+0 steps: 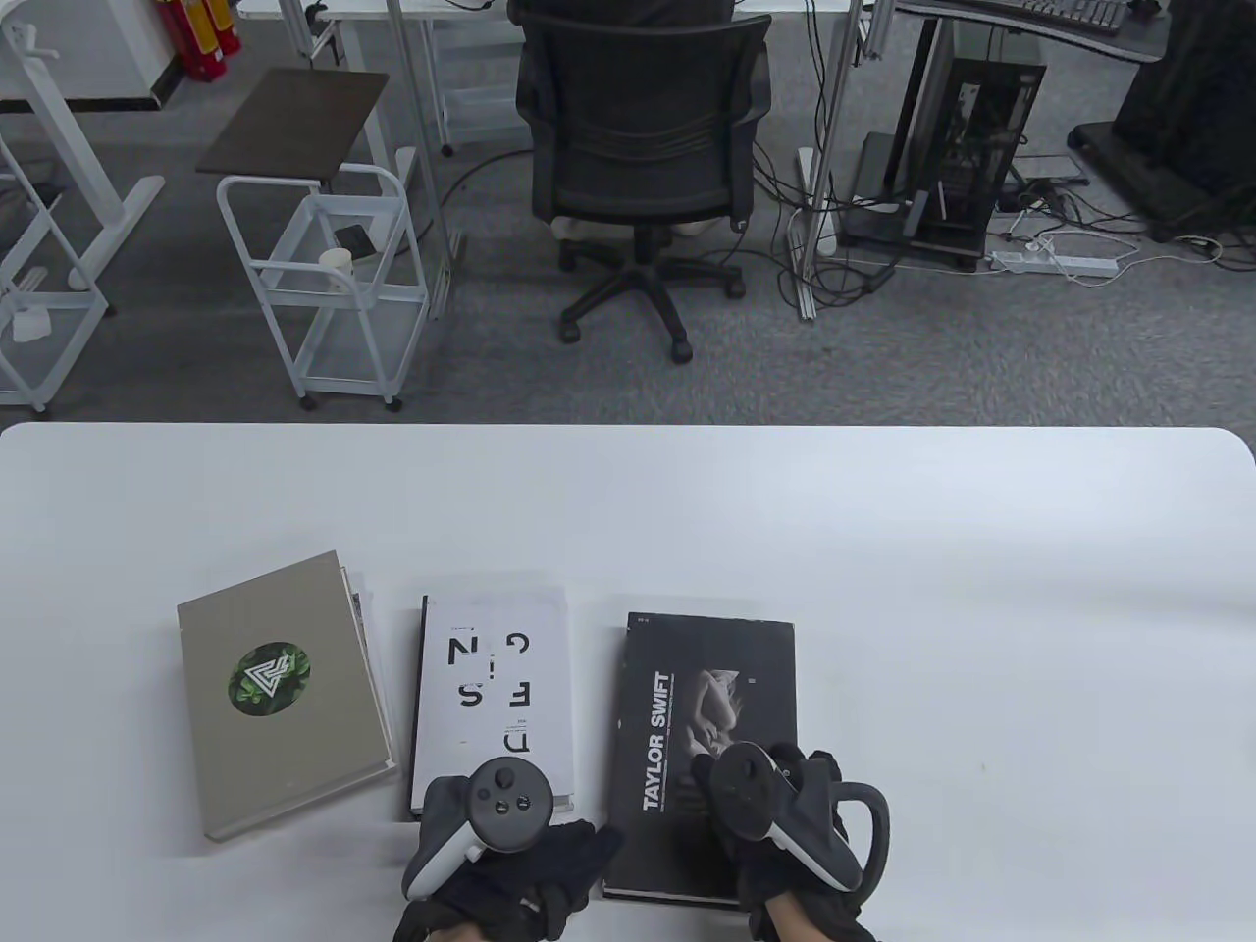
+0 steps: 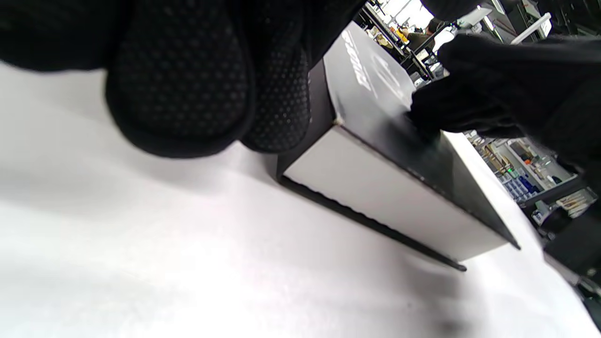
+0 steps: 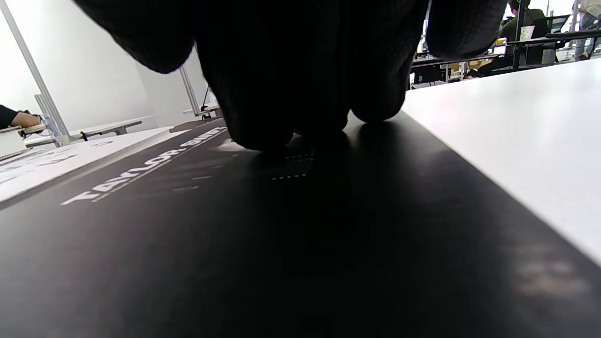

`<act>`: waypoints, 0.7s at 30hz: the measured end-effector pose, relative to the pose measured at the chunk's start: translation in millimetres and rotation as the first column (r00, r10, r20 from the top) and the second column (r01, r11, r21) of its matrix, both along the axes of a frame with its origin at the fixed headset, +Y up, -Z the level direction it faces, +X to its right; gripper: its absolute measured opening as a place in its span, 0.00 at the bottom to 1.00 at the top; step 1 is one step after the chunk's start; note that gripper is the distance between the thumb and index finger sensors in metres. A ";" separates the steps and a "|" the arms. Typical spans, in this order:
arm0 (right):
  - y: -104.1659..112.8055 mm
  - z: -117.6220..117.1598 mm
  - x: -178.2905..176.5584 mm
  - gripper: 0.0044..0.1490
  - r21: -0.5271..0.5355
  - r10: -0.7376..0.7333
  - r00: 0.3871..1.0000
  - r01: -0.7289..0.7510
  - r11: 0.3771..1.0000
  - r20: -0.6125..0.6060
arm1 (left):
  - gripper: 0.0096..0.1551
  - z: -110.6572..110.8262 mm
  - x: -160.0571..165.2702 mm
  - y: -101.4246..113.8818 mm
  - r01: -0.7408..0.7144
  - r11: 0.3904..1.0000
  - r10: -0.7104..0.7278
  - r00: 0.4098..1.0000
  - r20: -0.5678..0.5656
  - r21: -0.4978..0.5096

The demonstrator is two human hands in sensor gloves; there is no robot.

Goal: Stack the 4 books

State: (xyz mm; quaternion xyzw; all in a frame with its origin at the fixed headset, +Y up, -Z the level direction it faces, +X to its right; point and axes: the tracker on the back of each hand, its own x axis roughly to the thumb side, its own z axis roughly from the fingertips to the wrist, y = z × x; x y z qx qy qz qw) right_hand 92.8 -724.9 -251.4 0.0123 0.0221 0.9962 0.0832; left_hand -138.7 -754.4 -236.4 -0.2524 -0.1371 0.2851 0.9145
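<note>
A black "Taylor Swift" book (image 1: pixel 706 687) lies at the right of a row of books. My right hand (image 1: pixel 775 805) rests on its near end, fingers (image 3: pixel 291 108) pressing down on the cover (image 3: pixel 281 244). My left hand (image 1: pixel 569 859) is at the book's near left corner, fingertips (image 2: pixel 277 103) against its spine side (image 2: pixel 389 197). A white lettered book (image 1: pixel 491 687) lies in the middle. A grey-beige book (image 1: pixel 280 687) with a green circle lies at the left, on top of another book whose edge (image 1: pixel 361 608) peeps out.
The white table (image 1: pixel 883 530) stretches far back and to the right of the books. An office chair (image 1: pixel 643 157) and a white trolley (image 1: pixel 324 275) stand on the floor beyond the table's far edge.
</note>
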 end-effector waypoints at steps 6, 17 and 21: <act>0.3 4.0 15.3 0.33 0.083 -0.065 0.995 0.059 0.995 0.077 | 0.44 2.0 8.4 -4.7 0.037 0.999 -0.036 0.999 0.027 -0.012; -20.5 -4.8 55.3 0.59 -0.127 -0.103 0.952 0.145 0.981 0.287 | 0.45 1.9 9.2 -21.4 -0.030 0.995 0.028 0.999 -0.024 -0.100; -27.0 -7.2 56.4 0.59 -0.163 -0.121 0.948 0.174 0.971 0.294 | 0.45 -0.4 9.9 -23.1 -0.031 0.994 0.026 0.999 -0.045 -0.101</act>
